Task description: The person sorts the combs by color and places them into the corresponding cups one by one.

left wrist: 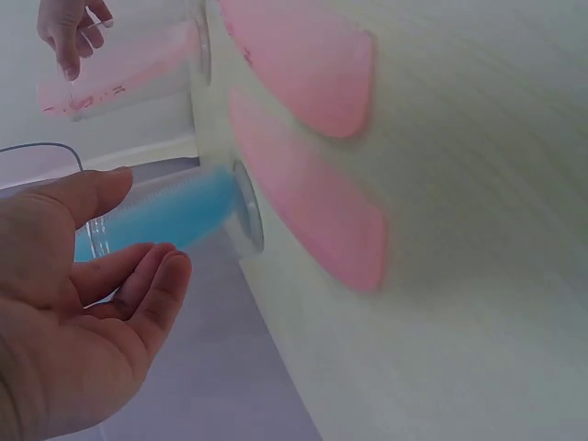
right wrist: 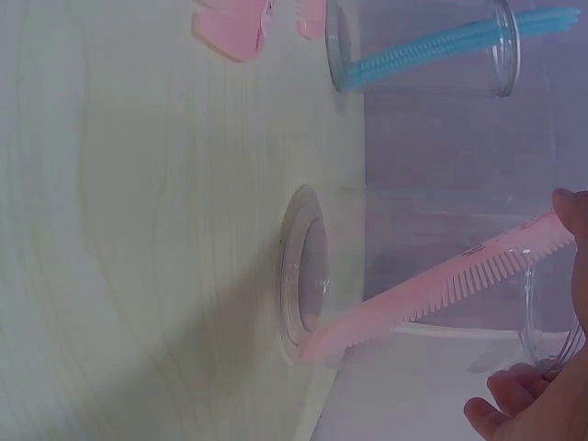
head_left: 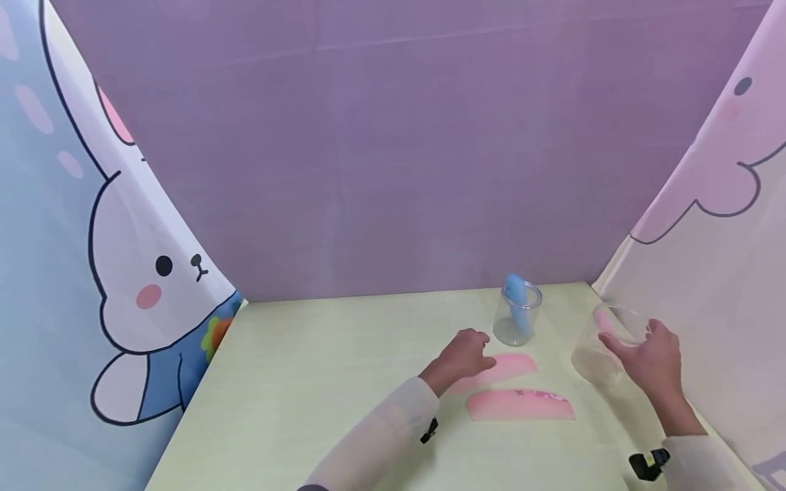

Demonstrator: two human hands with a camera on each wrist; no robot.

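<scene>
Right grip (head_left: 656, 358) holding clear jar (head_left: 588, 353), left grip (head_left: 463, 353) parted, pale table (head_left: 295, 382), purple backdrop (head_left: 393, 157) behind

The bench (head_left: 276, 395) is pale yellow-green with a faint wood grain. Two pink combs lie flat on it, roughly parallel and just apart: the near comb (head_left: 518, 406), with a small printed pattern along one edge, and the far comb (head_left: 512, 364), partly hidden in the head view. Beyond them, near the back edge, the back jar (head_left: 502, 322) stands upright, clear. Near the right edge is the clear right jar (head_left: 582, 354); whether its whole base touches the bench cannot be told.
</scene>
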